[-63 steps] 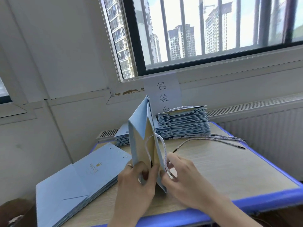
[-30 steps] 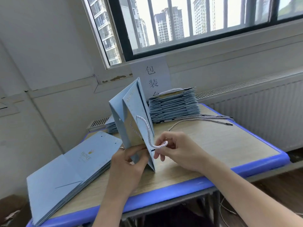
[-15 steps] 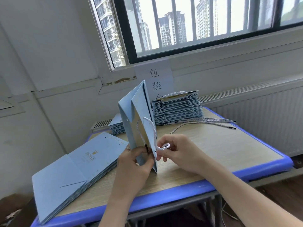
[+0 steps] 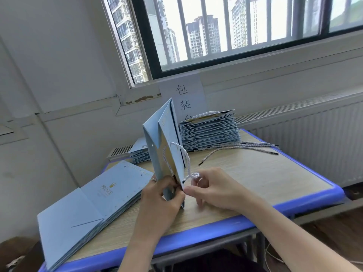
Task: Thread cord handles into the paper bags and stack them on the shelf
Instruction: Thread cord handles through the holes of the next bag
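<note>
Threading stood unfinished: my left grip point(image 4: 163, 201) pinched the upright bag point(image 4: 169, 152), my right grip point(image 4: 214, 190) its cord point(image 4: 187, 160), unthreaded stack point(image 4: 88, 205) waiting.

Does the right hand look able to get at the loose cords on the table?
Probably yes: the loose cords lie on open tabletop just beyond the right hand, nothing between. It now pinches the cord handle at the upright bag, so it would need to let go first.
</note>
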Action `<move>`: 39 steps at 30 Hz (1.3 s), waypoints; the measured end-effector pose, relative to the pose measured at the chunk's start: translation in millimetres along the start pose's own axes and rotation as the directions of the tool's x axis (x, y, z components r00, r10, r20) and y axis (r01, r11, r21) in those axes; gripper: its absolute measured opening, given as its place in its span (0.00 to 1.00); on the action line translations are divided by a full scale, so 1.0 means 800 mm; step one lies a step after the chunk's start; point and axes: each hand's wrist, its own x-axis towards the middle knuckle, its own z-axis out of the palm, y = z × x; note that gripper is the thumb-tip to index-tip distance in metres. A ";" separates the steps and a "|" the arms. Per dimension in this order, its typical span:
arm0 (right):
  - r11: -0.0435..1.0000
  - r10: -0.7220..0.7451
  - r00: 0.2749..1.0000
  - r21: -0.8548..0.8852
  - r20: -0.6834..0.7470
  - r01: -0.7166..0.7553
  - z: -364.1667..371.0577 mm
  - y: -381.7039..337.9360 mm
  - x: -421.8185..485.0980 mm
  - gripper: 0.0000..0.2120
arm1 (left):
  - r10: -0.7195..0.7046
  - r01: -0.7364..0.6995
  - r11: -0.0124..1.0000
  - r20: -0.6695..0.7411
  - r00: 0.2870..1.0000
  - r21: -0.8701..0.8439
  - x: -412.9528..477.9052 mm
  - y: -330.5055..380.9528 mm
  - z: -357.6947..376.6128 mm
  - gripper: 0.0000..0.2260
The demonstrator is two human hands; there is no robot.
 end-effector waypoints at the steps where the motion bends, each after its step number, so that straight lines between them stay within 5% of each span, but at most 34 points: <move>1: 0.999 0.002 1.000 -0.036 0.012 -0.001 0.000 0.000 0.000 0.13 | -0.003 0.002 1.000 0.014 1.000 0.003 0.000 -0.001 0.000 0.12; 6: 0.968 -0.084 0.991 -0.226 0.107 0.107 0.001 -0.006 -0.004 0.13 | -0.020 0.013 0.998 0.121 0.992 0.061 0.000 -0.005 0.001 0.13; 13: 0.921 -0.226 0.974 -0.328 -0.016 0.209 0.009 0.000 -0.003 0.27 | -0.028 0.024 0.997 0.058 0.998 0.069 -0.003 -0.005 0.000 0.09; 19: 0.761 -0.399 0.916 -0.569 -0.034 0.311 0.012 -0.001 -0.010 0.20 | -0.066 0.064 0.997 0.079 0.995 0.032 -0.003 0.002 -0.002 0.06; 29: 0.703 -0.442 0.897 -0.631 -0.025 0.328 0.017 -0.004 -0.012 0.22 | -0.006 0.005 1.000 0.023 1.000 0.017 0.000 0.003 0.003 0.19; 36: 0.698 -0.453 0.888 -0.650 -0.076 0.300 0.016 0.002 -0.014 0.22 | -0.018 0.013 0.998 0.086 0.996 0.057 -0.004 -0.002 0.003 0.08; 39: 0.688 -0.461 0.882 -0.668 -0.099 0.284 0.015 0.002 -0.014 0.21 | 0.051 -0.052 0.998 0.003 0.999 0.045 -0.005 0.003 0.002 0.07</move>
